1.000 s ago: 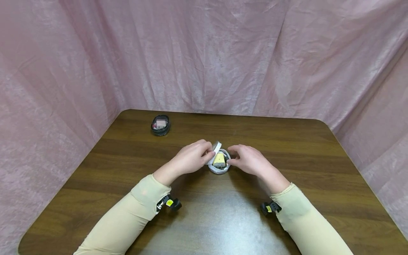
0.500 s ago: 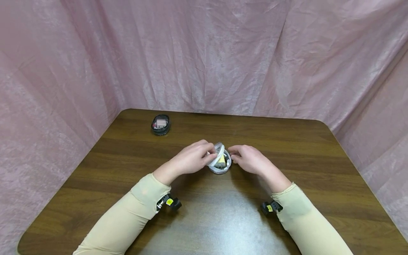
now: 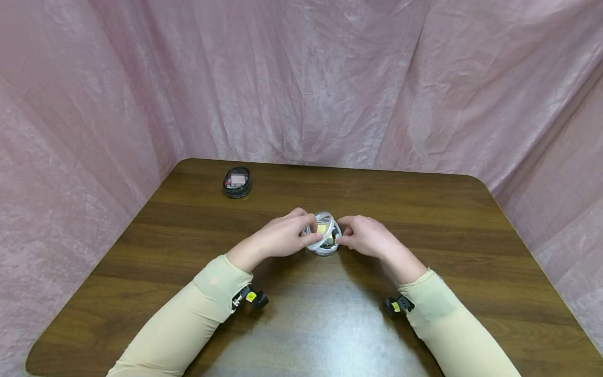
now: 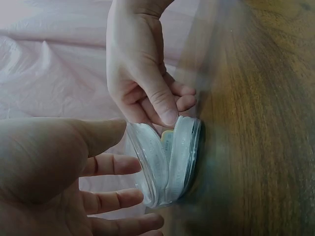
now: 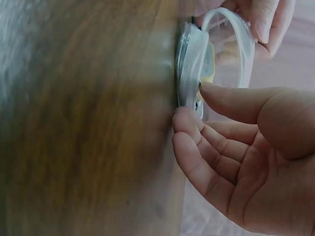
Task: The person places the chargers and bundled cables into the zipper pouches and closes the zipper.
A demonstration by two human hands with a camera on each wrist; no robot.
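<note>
A small round clear case (image 4: 185,147) with a white zipper edge lies on the table, its lid (image 4: 149,147) tilted partly up. Inside sits a yellow charger plug (image 5: 212,61), partly hidden by the lid in the head view, with some dark items beside it. My left hand (image 3: 286,234) is at the lid's left side, thumb and nearly straight fingertips touching its outer face. On the opposite side, my right hand (image 3: 369,236) pinches the rim of the case's base between thumb and fingers, as the right wrist view shows.
At the back left of the brown wooden table (image 3: 424,209) stands a black-edged clear case (image 3: 237,193) with a pale pink charger plug (image 3: 238,180) in it. Pink curtains (image 3: 301,84) hang behind and to both sides of the table.
The lid has swung down to the right over the base, and my left fingers have moved slightly right with it. The right hand stays at the rim with small finger shifts.
</note>
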